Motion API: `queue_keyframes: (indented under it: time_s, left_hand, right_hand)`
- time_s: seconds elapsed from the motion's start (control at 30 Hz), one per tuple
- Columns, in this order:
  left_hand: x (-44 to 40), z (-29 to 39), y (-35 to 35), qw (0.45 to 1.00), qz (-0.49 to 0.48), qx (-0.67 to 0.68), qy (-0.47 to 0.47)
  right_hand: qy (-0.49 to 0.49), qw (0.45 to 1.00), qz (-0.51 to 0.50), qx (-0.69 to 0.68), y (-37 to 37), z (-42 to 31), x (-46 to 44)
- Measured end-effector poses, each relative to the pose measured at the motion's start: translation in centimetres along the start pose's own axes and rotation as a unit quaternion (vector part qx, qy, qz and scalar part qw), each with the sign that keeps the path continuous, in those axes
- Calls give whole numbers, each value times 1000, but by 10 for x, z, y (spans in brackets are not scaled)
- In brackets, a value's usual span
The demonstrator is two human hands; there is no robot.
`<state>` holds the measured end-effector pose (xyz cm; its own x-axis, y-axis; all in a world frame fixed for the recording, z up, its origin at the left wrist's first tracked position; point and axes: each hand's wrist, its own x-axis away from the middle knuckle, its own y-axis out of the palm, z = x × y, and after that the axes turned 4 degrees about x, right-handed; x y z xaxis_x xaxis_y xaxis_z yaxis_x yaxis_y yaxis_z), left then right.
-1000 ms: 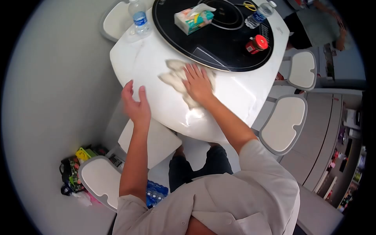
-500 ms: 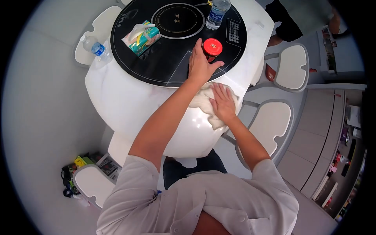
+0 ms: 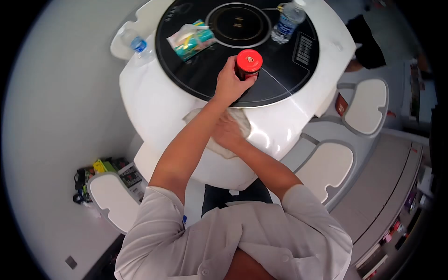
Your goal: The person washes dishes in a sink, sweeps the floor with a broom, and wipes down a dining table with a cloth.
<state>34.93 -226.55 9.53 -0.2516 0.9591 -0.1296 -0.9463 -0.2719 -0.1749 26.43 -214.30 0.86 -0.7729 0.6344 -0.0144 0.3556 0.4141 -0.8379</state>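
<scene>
My left hand (image 3: 229,85) is wrapped round a dark jar with a red lid (image 3: 249,60), near the front edge of the round black tabletop panel (image 3: 280,88). Below my left forearm, my right hand (image 3: 227,133) lies flat on a pale cloth (image 3: 242,122), smeared by motion. The cloth is spread on the white table (image 3: 154,102), and part of it is hidden under my forearm and hand.
A green tissue pack (image 3: 193,43) and a water bottle (image 3: 287,23) stand on the black panel. Another bottle (image 3: 138,44) is at the table's left edge. White chairs (image 3: 322,165) surround the table. Another person's dark-clothed leg (image 3: 366,39) shows at upper right.
My right hand and the cloth have moved left across the white tabletop, under my left forearm. My left hand has closed round the jar. The view has shifted, too.
</scene>
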Motion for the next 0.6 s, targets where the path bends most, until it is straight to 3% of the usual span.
queue_keyframes:
  time_s: [0.03,0.13,0.23,0.33,0.47,0.6]
  left_hand:
    - [2,4,-39,1000,22,5,-3]
    - [32,6,-117,996,89,28,8]
    - [56,-23,-220,982,185,-32,11]
    - [60,-65,-308,960,265,-89,19]
    - [66,-99,-379,954,291,-72,-11]
    - [78,-112,-397,952,305,-18,-8]
  right_hand:
    - [-16,996,41,80,-18,-12,0]
    - [70,989,44,124,-22,-5,62]
    - [127,982,60,125,-16,-17,109]
    - [80,985,14,155,6,-34,94]
    - [-63,992,14,111,35,-76,-34]
    - [2,986,112,122,78,-85,-190]
